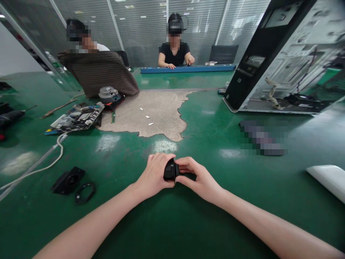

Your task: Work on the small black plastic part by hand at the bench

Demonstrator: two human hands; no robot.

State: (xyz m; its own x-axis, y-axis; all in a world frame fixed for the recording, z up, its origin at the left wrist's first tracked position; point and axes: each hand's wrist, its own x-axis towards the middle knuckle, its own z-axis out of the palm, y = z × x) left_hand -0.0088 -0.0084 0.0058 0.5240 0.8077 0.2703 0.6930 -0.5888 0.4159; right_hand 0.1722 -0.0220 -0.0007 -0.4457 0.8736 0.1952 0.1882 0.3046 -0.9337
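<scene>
Between my two hands, low above the green tabletop [205, 144] or resting on it, is a small black plastic housing [169, 170] with a raised rim on its right side. My left hand [153, 171] wraps around it from the left, fingers over the top and thumb below. With thumb and fingertips, my right hand [195, 176] pinches its right end. What kind of device it is does not show clearly. Off to the left lie a black square piece with a round centre [68, 180] and, close beside it, a black ring [85, 193].
A circuit board [78, 117] and white cable [60, 153] lie left. An open computer case [237, 79] stands right, near a blurred-out dark object [261, 138] and a white object [327, 180]. Opposite, a person [174, 52] handles a blue bar [188, 69]; another person [88, 45] sits left.
</scene>
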